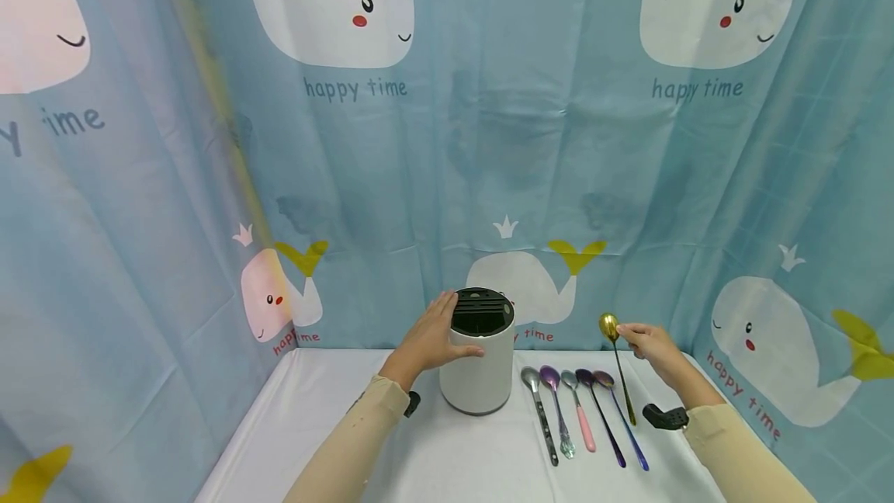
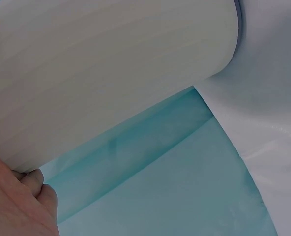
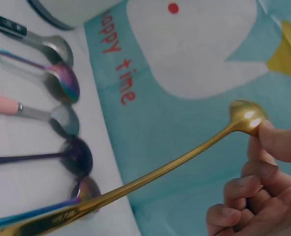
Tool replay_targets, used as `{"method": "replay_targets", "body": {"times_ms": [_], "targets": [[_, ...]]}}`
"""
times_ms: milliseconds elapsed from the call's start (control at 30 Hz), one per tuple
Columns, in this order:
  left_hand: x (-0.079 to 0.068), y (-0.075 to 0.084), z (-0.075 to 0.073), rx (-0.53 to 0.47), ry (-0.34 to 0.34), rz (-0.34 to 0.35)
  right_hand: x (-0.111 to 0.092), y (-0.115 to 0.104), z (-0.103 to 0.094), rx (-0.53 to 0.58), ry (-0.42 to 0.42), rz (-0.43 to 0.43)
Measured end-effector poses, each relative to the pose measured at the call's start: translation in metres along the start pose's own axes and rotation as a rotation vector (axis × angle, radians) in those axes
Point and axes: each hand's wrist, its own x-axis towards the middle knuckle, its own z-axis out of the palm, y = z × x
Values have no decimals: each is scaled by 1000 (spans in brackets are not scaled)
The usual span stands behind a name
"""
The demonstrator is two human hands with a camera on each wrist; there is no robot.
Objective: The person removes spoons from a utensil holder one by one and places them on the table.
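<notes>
My left hand (image 1: 434, 336) grips the upper left side of a white cylindrical utensil holder (image 1: 476, 379), its thumb across the front and its fingers around the far side. The holder stands upright with a black slotted top (image 1: 482, 310). In the left wrist view, curled fingers (image 2: 46, 196) touch its white wall (image 2: 111, 73). Over on the right, my right hand (image 1: 649, 344) pinches a gold long-handled spoon (image 3: 170, 167) by its bowl between thumb and finger. The spoon's handle slants down, its end over the cloth; whether it touches the cloth I cannot tell.
Several spoons lie side by side right of the holder, bowls away from me: a black-handled one (image 1: 543, 421), a purple one (image 1: 552, 380), a pink-handled one (image 1: 583, 425), a dark one (image 1: 606, 419) and a blue-handled one (image 1: 628, 429). Whale-print curtains (image 1: 517, 161) surround the white-covered table (image 1: 419, 456).
</notes>
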Motion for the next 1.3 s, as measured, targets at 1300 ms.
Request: {"method": "replay_targets", "body": {"times_ms": [1300], "targets": [[-1, 3, -3, -3, -9, -6, 8, 95, 4, -141, 48, 300]]}}
